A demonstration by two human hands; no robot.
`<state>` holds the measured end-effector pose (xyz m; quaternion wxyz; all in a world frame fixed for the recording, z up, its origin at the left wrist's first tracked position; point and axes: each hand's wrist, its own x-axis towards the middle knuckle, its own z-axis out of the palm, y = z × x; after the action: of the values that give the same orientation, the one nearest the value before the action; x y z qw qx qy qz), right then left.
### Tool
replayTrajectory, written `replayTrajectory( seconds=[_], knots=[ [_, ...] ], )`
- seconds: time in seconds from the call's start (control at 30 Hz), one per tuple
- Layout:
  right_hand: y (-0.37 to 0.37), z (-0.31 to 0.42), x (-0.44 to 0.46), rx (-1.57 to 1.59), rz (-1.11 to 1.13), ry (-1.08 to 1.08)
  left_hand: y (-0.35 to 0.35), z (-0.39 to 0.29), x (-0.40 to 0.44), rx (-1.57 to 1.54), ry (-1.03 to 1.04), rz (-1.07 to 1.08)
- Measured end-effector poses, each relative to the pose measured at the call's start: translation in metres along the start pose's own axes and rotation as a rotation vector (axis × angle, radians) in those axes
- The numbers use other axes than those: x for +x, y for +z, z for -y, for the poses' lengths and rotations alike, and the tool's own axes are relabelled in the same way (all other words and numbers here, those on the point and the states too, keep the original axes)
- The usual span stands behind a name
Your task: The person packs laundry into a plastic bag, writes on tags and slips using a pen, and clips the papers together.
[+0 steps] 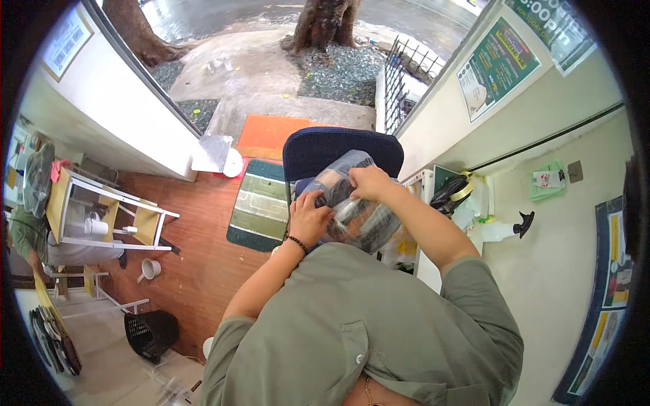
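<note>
Bag (351, 208) holds dark items (374, 235).

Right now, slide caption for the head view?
Left hand and right hand handling a filled clear plastic bag in front of a blue chair back.

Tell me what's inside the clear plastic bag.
Through the clear plastic bag, dark items and a tan patch show. I can't identify them through the creases and glare, and the left hand and right hand cover part.
</note>
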<state>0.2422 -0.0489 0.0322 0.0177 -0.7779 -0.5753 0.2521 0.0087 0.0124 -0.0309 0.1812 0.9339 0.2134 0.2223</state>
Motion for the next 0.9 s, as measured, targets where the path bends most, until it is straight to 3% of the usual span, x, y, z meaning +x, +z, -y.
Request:
replayTrajectory(
  seconds=[0.13, 0.2, 0.33, 0.5, 0.6, 0.77, 0.9],
  knots=[
    [0.002, 0.008, -0.001, -0.126, -0.070, 0.093, -0.005, 0.001, 0.005, -0.129, -0.157, 0.108],
    [0.000, 0.009, -0.005, -0.201, -0.129, 0.146, -0.003, 0.003, 0.006, -0.116, -0.065, 0.080],
    [0.006, -0.008, -0.017, 0.134, -0.188, 0.191, -0.002, 0.001, 0.018, 0.169, 0.267, 0.097],
    [0.022, -0.052, -0.055, 0.433, -0.462, 0.252, -0.001, 0.010, 0.026, 0.142, 0.379, 0.392],
    [0.032, -0.065, -0.090, 0.435, -0.503, 0.359, -0.015, 0.012, 0.045, 0.132, 0.427, 0.511],
    [0.056, -0.066, -0.108, 0.232, -0.731, 0.446, -0.008, 0.005, 0.084, 0.088, 0.436, 0.350],
    [0.083, -0.062, -0.089, 0.176, -0.813, 0.351, 0.018, -0.015, 0.094, 0.132, 0.472, 0.366]
  ],
)
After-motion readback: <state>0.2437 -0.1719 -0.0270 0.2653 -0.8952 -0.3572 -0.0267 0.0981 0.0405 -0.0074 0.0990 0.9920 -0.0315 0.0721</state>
